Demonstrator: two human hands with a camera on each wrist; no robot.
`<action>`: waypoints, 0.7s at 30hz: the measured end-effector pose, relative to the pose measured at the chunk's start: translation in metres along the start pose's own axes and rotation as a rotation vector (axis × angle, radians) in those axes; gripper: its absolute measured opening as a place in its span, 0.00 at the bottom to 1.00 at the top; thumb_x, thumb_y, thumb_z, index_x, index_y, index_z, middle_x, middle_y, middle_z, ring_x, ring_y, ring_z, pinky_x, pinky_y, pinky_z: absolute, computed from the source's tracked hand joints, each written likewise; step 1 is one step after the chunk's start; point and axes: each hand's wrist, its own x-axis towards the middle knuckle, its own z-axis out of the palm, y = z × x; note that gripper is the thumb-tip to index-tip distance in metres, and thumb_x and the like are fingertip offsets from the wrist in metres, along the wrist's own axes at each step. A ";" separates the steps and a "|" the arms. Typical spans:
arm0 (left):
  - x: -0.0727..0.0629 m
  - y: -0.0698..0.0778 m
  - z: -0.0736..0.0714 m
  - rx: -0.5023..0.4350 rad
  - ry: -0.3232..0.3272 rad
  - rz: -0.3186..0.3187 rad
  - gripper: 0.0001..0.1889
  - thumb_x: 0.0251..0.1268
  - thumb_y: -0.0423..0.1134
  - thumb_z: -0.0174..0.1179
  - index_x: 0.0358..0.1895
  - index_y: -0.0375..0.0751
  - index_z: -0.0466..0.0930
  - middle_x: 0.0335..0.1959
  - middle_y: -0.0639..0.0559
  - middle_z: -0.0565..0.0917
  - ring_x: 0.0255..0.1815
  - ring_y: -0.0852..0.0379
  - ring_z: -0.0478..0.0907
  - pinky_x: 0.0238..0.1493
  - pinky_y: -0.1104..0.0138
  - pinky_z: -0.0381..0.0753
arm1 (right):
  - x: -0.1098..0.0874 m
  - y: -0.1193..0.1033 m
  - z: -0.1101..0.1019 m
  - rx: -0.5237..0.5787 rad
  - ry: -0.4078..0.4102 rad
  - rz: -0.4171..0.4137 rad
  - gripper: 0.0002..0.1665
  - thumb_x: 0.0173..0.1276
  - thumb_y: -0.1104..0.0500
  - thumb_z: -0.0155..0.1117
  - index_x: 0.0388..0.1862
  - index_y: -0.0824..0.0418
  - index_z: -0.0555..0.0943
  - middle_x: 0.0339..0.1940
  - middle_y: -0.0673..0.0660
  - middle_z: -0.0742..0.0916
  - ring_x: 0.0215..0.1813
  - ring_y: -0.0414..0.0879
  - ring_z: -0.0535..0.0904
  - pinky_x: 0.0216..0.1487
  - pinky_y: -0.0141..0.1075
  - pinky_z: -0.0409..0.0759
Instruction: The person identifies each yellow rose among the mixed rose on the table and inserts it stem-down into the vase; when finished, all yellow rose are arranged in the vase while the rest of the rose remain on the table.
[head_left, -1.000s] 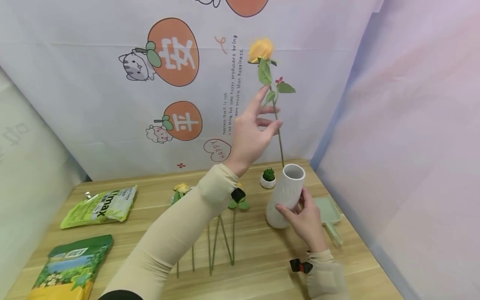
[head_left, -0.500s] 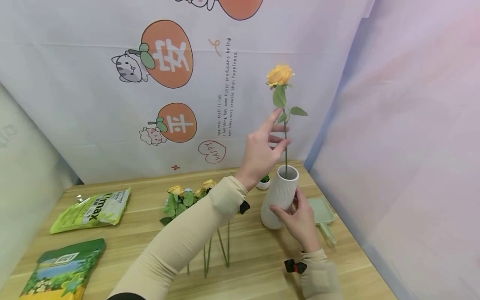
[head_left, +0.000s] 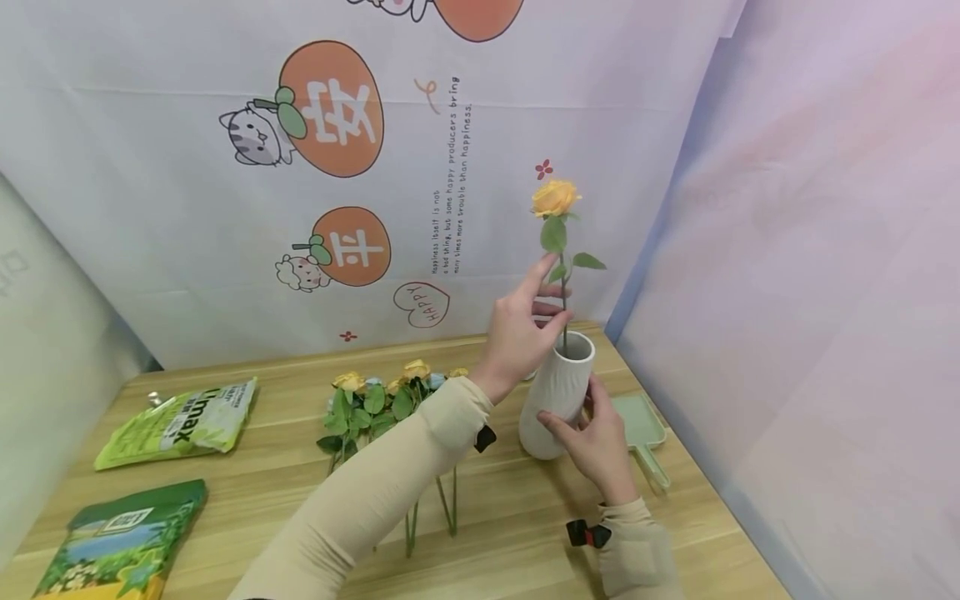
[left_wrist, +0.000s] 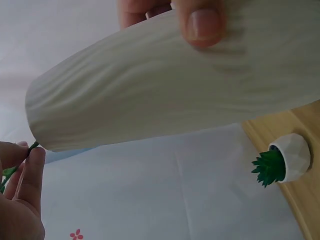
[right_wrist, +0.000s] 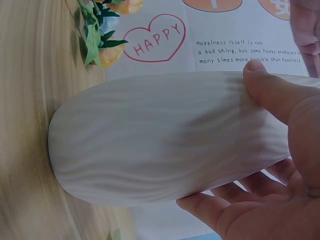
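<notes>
In the head view my left hand (head_left: 517, 332) pinches the thin green stem of a yellow rose (head_left: 555, 198) between thumb and fingers. Its bloom points up, and the stem's lower part drops into the mouth of a white ribbed vase (head_left: 553, 404), where its end is hidden. My right hand (head_left: 602, 450) holds the vase's side, thumb in front and fingers round behind. The vase stands on the table, as the right wrist view shows its base (right_wrist: 62, 150) against the wood. The left wrist view shows the stem in pinched fingertips (left_wrist: 35, 165) beside the vase's rim.
Several yellow roses (head_left: 378, 398) lie left of the vase, partly under my left sleeve. A potted succulent (left_wrist: 292, 157) stands behind the vase. A pale green dustpan-like tray (head_left: 637, 421) lies at right. Two bags, one lime (head_left: 180, 423) and one dark green (head_left: 120, 542), lie at left.
My left hand has come down with the rose, and the stem has gone from behind the vase's rim into its mouth and deeper. The right hand keeps its hold on the vase.
</notes>
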 end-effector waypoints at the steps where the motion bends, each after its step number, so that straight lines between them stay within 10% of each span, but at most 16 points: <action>1: -0.002 -0.003 0.000 -0.009 -0.001 -0.010 0.42 0.70 0.25 0.71 0.84 0.45 0.64 0.52 0.43 0.91 0.42 0.57 0.92 0.44 0.74 0.89 | 0.000 0.000 0.000 0.003 0.001 -0.002 0.55 0.65 0.52 0.85 0.84 0.58 0.64 0.74 0.65 0.78 0.74 0.64 0.76 0.70 0.59 0.79; 21: -0.024 -0.025 0.000 -0.086 0.008 -0.088 0.31 0.72 0.29 0.71 0.76 0.42 0.75 0.49 0.40 0.92 0.44 0.58 0.92 0.45 0.71 0.90 | 0.001 -0.001 0.002 -0.002 0.003 0.016 0.54 0.65 0.54 0.85 0.84 0.57 0.64 0.73 0.65 0.78 0.74 0.63 0.77 0.72 0.57 0.78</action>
